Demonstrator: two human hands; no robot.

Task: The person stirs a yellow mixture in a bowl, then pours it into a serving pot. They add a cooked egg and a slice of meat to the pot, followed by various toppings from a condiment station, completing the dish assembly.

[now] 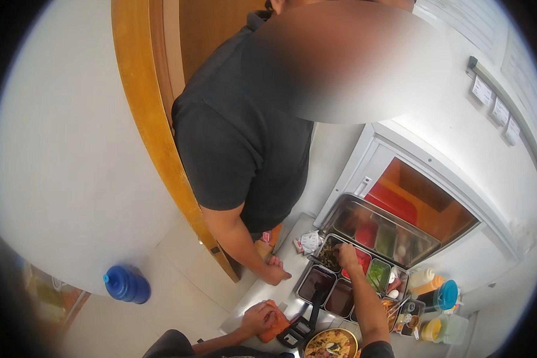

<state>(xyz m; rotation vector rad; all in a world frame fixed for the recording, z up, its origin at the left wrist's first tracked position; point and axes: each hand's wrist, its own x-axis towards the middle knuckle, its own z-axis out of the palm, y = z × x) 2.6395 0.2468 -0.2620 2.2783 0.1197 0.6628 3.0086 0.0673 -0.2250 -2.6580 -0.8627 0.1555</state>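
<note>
My left hand (258,318) is closed on a folded orange cloth (274,321) resting on the counter. My right arm stretches across several metal food pans. Its hand (343,255) dips into the far-left pan of dark, olive-green chopped pieces (329,253), fingertips bunched together; what they grip, if anything, is hidden. Close to my body, a round pan (331,345) holds yellow food with dark and light toppings, cut off by the lower edge. Beside it lies a black device (297,332) with a long black piece (317,304) reaching over the pans.
A co-worker in a dark shirt (238,119) stands opposite, one hand (275,272) over the counter edge. Pans hold red pieces (359,262), chopped greens (377,274) and dark sauces (316,283). Bottles and tubs (446,295) stand right. A blue water jug (127,284) is on the floor.
</note>
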